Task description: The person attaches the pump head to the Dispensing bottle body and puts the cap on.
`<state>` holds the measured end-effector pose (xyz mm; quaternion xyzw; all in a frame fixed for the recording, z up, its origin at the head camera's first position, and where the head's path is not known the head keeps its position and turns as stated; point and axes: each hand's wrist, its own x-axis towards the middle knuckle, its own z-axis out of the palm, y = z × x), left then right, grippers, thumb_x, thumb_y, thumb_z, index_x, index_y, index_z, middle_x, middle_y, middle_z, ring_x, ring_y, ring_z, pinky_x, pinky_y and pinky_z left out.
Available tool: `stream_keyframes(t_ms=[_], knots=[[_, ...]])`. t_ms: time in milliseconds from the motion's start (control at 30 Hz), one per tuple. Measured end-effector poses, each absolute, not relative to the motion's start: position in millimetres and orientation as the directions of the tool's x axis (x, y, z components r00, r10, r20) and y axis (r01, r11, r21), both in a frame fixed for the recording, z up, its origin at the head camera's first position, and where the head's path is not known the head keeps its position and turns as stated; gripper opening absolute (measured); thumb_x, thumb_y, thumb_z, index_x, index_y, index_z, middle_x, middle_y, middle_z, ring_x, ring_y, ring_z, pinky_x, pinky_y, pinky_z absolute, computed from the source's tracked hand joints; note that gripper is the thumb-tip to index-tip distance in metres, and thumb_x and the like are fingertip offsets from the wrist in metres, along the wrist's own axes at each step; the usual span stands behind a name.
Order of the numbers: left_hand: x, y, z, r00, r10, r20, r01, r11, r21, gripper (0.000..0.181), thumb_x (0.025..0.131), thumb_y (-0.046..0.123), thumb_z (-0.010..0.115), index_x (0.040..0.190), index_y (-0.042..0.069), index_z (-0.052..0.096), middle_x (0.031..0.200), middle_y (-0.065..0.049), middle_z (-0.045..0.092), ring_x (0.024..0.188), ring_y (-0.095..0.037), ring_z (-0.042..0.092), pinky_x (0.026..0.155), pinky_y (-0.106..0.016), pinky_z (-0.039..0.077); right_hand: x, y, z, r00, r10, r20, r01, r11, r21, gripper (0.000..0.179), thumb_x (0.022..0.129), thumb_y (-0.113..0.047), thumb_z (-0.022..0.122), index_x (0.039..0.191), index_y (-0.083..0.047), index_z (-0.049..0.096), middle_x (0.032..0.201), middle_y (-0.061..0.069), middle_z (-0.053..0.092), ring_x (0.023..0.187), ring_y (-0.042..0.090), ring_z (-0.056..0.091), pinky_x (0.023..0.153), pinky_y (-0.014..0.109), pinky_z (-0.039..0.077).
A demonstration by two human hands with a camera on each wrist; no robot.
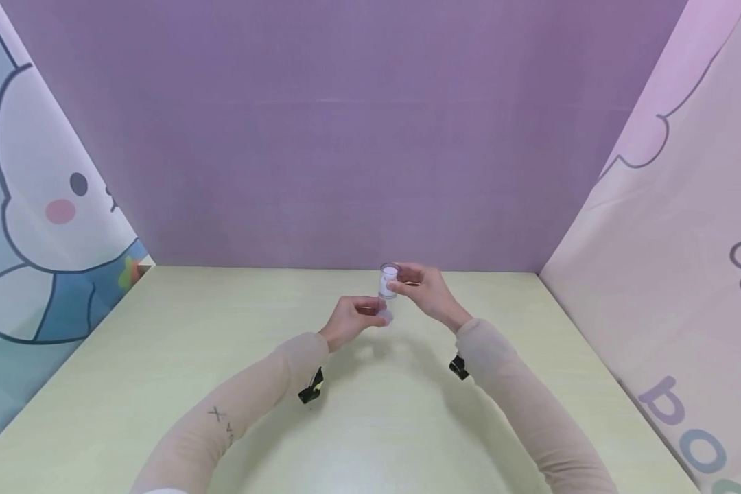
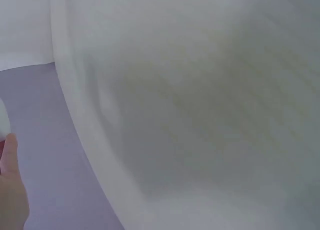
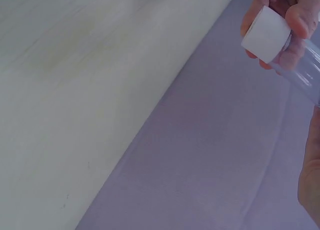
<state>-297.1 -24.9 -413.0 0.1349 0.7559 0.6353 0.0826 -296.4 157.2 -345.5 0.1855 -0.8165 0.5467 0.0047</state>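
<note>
Above the table, both hands hold a small clear bottle [image 3: 302,72] between them. In the head view my left hand [image 1: 348,321] is the lower one, and its fingers and thumb pinch the bottle's pale bottom end. The right wrist view shows that end as a plain white cap [image 3: 266,34], with left-hand fingers around it. Higher up, my right hand [image 1: 429,293] grips the other end, where a white part [image 1: 387,281] shows within a clear wall. Only the edge of my left hand [image 2: 11,195] and a bit of white appear in the left wrist view.
Beneath the hands lies a pale yellow-green table [image 1: 370,425]. A purple panel [image 1: 346,137] rises along its back edge. Printed cloths stand at both sides, with a cartoon figure [image 1: 68,206] on the left. Small black clips [image 1: 311,387] hang by the wrists.
</note>
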Motion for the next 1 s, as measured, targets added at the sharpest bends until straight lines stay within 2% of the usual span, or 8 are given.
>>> stream_keyframes(t_ms=[200,367,633,1000], knots=[[-297.6,-25.8,-418.9,-0.952,0.306,0.022,0.079,0.174,0.982,0.041,0.073,0.014,0.077,0.112,0.007,0.065,0.109,-0.009,0.067,0.094,-0.017,0.063,0.082,-0.03,0.052,-297.1,156.0,-352.4,-0.933,-0.3,0.199,-0.298,0.335,-0.894,0.042,0.083,-0.018,0.067,0.121,-0.004,0.057,0.113,0.015,0.064,0.101,0.024,0.062,0.087,0.034,0.05],[-303.0,-24.6,-426.9,-0.944,0.329,0.02,0.088,0.194,0.977,0.045,0.073,0.013,0.077,0.114,0.003,0.063,0.11,-0.011,0.066,0.097,-0.02,0.063,0.084,-0.031,0.052,-300.7,159.9,-360.1,-0.938,-0.302,0.17,-0.276,0.351,-0.895,0.039,0.082,-0.015,0.069,0.118,-0.004,0.059,0.111,0.014,0.065,0.099,0.023,0.062,0.085,0.033,0.051],[-311.8,-19.2,-442.0,-0.953,0.299,-0.04,0.057,0.311,0.949,0.044,0.072,0.011,0.077,0.113,0.003,0.063,0.109,-0.011,0.066,0.1,-0.021,0.062,0.087,-0.033,0.05,-309.5,165.5,-375.4,-0.932,-0.353,0.077,-0.21,0.356,-0.911,0.041,0.082,-0.012,0.068,0.121,-0.004,0.057,0.114,0.014,0.063,0.104,0.023,0.061,0.088,0.034,0.05],[-314.0,-6.5,-445.3,-0.967,0.231,-0.11,-0.017,0.37,0.929,0.044,0.071,0.007,0.076,0.112,0.002,0.062,0.111,-0.01,0.065,0.106,-0.024,0.059,0.093,-0.036,0.047,-296.7,160.1,-361.5,-0.922,-0.384,0.055,-0.215,0.386,-0.897,0.041,0.082,-0.006,0.067,0.12,0.001,0.055,0.115,0.019,0.062,0.107,0.029,0.059,0.089,0.037,0.049]])
